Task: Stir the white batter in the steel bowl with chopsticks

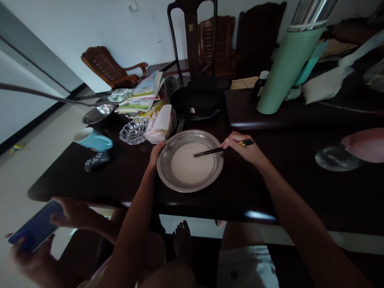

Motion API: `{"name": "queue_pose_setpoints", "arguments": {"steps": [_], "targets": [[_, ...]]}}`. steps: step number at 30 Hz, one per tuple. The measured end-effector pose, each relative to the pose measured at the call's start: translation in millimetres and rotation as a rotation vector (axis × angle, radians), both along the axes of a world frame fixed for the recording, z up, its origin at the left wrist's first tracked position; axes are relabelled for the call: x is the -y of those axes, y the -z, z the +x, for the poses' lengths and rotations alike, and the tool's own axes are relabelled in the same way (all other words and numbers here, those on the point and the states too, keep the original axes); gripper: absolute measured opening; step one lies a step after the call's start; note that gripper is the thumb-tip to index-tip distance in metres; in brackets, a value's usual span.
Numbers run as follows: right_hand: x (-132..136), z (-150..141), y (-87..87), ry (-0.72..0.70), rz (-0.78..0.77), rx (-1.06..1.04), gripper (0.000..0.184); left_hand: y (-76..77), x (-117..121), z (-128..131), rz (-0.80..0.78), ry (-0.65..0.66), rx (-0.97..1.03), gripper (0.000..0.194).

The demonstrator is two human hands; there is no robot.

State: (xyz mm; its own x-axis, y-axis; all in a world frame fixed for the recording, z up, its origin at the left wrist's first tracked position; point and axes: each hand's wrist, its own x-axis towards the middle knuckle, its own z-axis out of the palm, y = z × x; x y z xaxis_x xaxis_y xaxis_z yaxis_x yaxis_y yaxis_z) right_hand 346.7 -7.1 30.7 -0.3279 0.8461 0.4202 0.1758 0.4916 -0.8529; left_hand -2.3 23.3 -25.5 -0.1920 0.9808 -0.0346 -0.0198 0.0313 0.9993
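Note:
A wide metal bowl [163, 172] stands on the dark table and holds a pale, milky liquid [192, 168]. My left hand [156, 153] is closed on the bowl's left rim, thumb at the edge, the other fingers mostly hidden. From the right, my right hand [241, 149] grips a pair of black chopsticks [210, 151] with gold bands near their upper ends. Their tips reach over the bowl to the surface of the liquid; whether they dip in I cannot tell.
Left of the bowl are a glass dish [133, 133], a tissue pack [160, 126], a blue mug [95, 139] and a game controller [97, 161]. A green thermos [288, 68] stands at right. Another person's hands hold a phone [37, 226] at lower left.

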Motion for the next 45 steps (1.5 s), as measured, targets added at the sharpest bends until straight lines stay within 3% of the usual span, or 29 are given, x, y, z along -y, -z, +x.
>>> {"name": "queue_pose_setpoints", "arguments": {"steps": [4, 7, 10, 13, 16, 19, 22, 25, 28, 31, 34, 37, 42, 45], "targets": [[2.2, 1.1, -2.4, -0.062, -0.104, -0.094, 0.046, 0.4, -0.1, 0.0, 0.002, -0.008, 0.034, 0.024], [4.9, -7.4, -0.4, -0.163, -0.064, 0.008, 0.039, 1.6, 0.2, -1.4, -0.001, -0.007, 0.052, 0.024], [2.6, -7.0, 1.5, -0.093, 0.026, 0.077, 0.029, 2.1, -0.1, -1.5, -0.023, -0.001, 0.069, 0.025], [-0.3, 1.1, 0.5, 0.02, 0.005, -0.017, 0.036, 1.3, -1.0, -0.2, -0.032, 0.003, 0.069, 0.027], [1.1, 1.5, -0.3, -0.047, -0.077, -0.08, 0.042, 0.5, -1.0, 0.3, -0.025, 0.01, 0.056, 0.027], [3.4, -5.6, 1.2, -0.142, -0.042, 0.012, 0.036, 0.7, -0.2, -0.4, -0.017, 0.019, 0.066, 0.026], [2.7, -5.8, 1.6, -0.088, 0.024, 0.064, 0.03, 0.8, 0.3, -0.6, -0.007, 0.011, 0.077, 0.025], [1.8, 0.2, -0.8, 0.001, -0.037, -0.048, 0.04, 0.5, 0.1, -0.3, -0.009, -0.003, 0.064, 0.025], [3.5, -0.7, -1.5, -0.062, -0.112, -0.093, 0.045, 0.9, -0.2, -0.6, -0.023, 0.003, 0.073, 0.025], [3.9, -6.7, 1.1, -0.153, -0.056, 0.023, 0.035, 1.7, -0.7, -1.6, 0.0, 0.025, 0.075, 0.027], [1.2, -5.1, 1.5, -0.071, 0.012, 0.051, 0.031, 1.5, -0.9, -1.6, 0.017, 0.04, 0.08, 0.027], [0.2, 0.5, -1.4, 0.015, -0.035, -0.053, 0.04, 0.6, -1.0, -0.9, -0.005, 0.023, 0.073, 0.026], [4.2, -6.9, 0.4, -0.147, -0.034, 0.02, 0.036, 1.6, -2.6, -2.5, 0.017, -0.012, 0.045, 0.026], [2.5, -7.2, 2.6, -0.085, 0.043, 0.093, 0.027, 2.6, -3.0, -3.7, 0.022, 0.0, 0.029, 0.026]]}}
